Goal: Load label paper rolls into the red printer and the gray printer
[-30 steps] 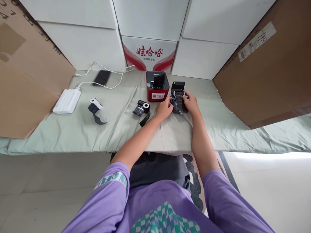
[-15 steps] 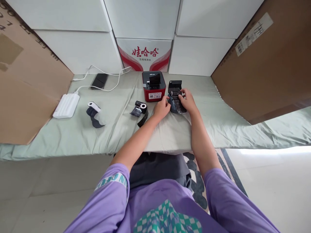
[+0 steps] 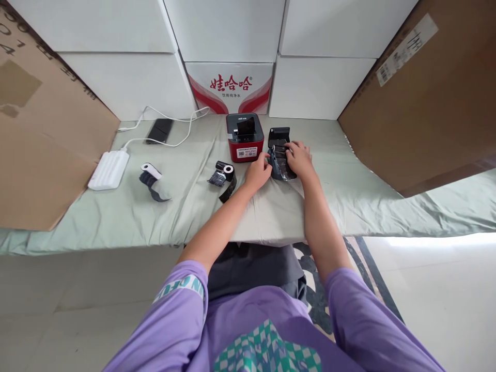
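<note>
A small dark label printer (image 3: pixel 274 165) sits on the cloth-covered table with its lid (image 3: pixel 279 134) flipped up at the back. Inside it lies a roll of glossy black ribbon (image 3: pixel 281 150), whose loose film hangs over the front. My left hand (image 3: pixel 259 173) has its fingers bent against the printer's left side. From the right, my right hand (image 3: pixel 301 159) is closed on the ribbon roll, thumb and fingertips on the film. Left of my left hand, another black ribbon roll (image 3: pixel 228 170) with a white core lies partly unwound.
A red and black printer (image 3: pixel 245 144) stands behind my left hand. Farther left are a white roll (image 3: pixel 151 171) with dark film, a white power bank (image 3: pixel 109 170) with a cable, and a black phone (image 3: pixel 159 131). White boxes line the back; cardboard boxes (image 3: pixel 422 103) flank both sides.
My right hand's fingers have shifted up and over the ribbon roll in the printer. My left hand keeps its place beside the printer. The camera view has shifted slightly.
</note>
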